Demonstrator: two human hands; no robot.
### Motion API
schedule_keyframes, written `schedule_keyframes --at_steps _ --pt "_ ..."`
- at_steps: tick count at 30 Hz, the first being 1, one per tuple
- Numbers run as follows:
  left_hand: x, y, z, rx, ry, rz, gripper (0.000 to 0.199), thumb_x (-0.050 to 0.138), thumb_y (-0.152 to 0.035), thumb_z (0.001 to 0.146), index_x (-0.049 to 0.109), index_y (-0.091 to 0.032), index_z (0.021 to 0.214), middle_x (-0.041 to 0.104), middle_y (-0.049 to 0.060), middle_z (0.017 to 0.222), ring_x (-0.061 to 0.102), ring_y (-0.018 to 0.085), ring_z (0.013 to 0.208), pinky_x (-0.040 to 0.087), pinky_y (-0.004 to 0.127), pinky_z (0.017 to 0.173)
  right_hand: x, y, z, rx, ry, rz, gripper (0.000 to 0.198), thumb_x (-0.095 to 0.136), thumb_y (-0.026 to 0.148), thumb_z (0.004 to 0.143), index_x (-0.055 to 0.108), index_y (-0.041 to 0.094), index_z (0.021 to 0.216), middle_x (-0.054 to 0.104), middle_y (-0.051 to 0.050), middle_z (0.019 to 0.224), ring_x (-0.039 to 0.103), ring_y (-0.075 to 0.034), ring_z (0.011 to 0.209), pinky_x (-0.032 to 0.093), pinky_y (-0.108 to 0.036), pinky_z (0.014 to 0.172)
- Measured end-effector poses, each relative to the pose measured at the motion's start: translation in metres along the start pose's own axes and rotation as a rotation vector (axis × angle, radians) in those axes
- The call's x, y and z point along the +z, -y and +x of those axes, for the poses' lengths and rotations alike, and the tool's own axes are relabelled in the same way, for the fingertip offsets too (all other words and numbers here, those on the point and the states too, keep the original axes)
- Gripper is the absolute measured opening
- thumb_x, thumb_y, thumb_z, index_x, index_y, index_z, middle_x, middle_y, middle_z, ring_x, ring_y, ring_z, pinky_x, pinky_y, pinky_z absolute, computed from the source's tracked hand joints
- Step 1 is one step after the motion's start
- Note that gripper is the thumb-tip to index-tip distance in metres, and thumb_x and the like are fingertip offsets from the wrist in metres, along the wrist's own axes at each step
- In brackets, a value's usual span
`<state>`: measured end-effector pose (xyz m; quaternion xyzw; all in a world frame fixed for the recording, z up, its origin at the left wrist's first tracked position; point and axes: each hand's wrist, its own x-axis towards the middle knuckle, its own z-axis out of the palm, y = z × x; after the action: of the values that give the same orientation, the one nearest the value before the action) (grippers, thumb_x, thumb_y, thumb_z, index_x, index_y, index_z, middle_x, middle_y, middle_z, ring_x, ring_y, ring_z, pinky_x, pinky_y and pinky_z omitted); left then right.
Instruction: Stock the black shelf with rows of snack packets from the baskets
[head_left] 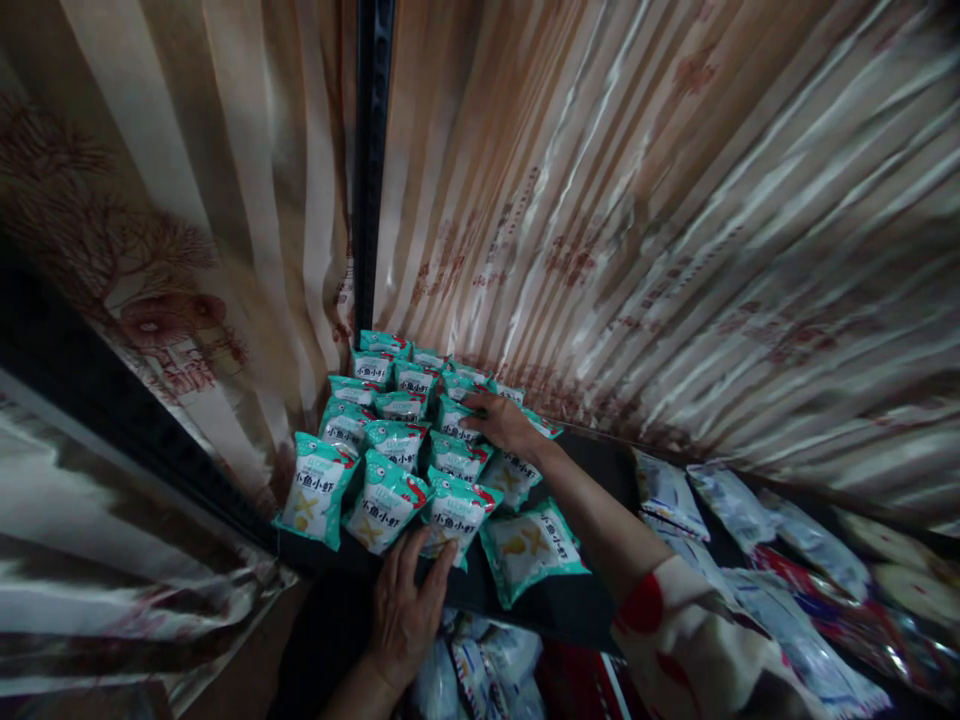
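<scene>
Rows of small teal-and-white snack bags stand packed together on a dark shelf [592, 460]. My left hand [405, 610] is at the shelf's front edge, its fingers stretched and apart against the lower front of one snack bag [457, 515]. Farther back, my right hand [504, 425] reaches over the rows, thumb and fingers closing on the right upper part of another snack bag [454, 415]. At the right front, a snack bag [532, 545] leans back more than its neighbours. A front bag [319, 490] stands upright at the left end.
Striped, printed curtains [525, 200] hang behind and to the left of the shelf. A dark metal post [371, 170] rises at the back corner. Clear-wrapped packets [735, 505] lie farther right. Below the shelf are more plastic-wrapped packs [487, 670].
</scene>
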<state>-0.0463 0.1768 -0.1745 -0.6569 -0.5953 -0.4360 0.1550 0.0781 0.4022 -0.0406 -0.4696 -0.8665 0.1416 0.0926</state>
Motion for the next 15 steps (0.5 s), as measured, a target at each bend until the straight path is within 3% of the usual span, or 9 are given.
schedule_keyframes --at_steps 3,8,12,15 --pt "0.0 0.0 0.001 -0.001 0.0 -0.001 0.038 0.062 -0.012 0.078 0.063 -0.032 0.11 0.058 0.005 0.112 0.057 0.019 0.102 0.048 0.031 0.087 -0.006 -0.001 0.001 0.043 -0.022 0.139 0.014 0.063 0.025 0.076 0.068 0.018 0.087 0.067 -0.001 0.083 0.06 -0.015 0.074 0.044 -0.025 0.069" --pt "0.0 0.001 0.003 0.003 -0.001 -0.001 0.035 0.059 -0.014 0.08 0.063 -0.032 0.11 0.058 0.006 0.111 0.057 0.019 0.101 0.05 0.031 0.083 -0.021 0.003 0.0 -0.024 0.046 0.287 0.022 0.051 0.03 0.079 0.068 0.015 0.079 0.06 0.002 0.066 0.052 -0.011 0.06 0.04 -0.021 0.057" --pt "0.002 0.002 0.002 -0.001 0.008 -0.01 0.037 0.059 -0.013 0.08 0.063 -0.032 0.111 0.058 0.006 0.111 0.057 0.018 0.102 0.05 0.031 0.085 -0.025 0.005 0.009 -0.061 0.098 0.17 0.023 0.049 0.026 0.078 0.07 0.017 0.075 0.058 0.003 0.061 0.051 -0.011 0.058 0.038 -0.02 0.054" --pt "0.003 0.002 0.001 -0.008 0.013 -0.015 0.036 0.057 -0.014 0.082 0.063 -0.032 0.112 0.058 0.006 0.112 0.056 0.02 0.103 0.05 0.032 0.083 -0.026 0.007 0.018 -0.052 0.113 0.079 0.024 0.049 0.022 0.079 0.073 0.019 0.084 0.062 0.003 0.061 0.054 -0.012 0.06 0.038 -0.02 0.054"
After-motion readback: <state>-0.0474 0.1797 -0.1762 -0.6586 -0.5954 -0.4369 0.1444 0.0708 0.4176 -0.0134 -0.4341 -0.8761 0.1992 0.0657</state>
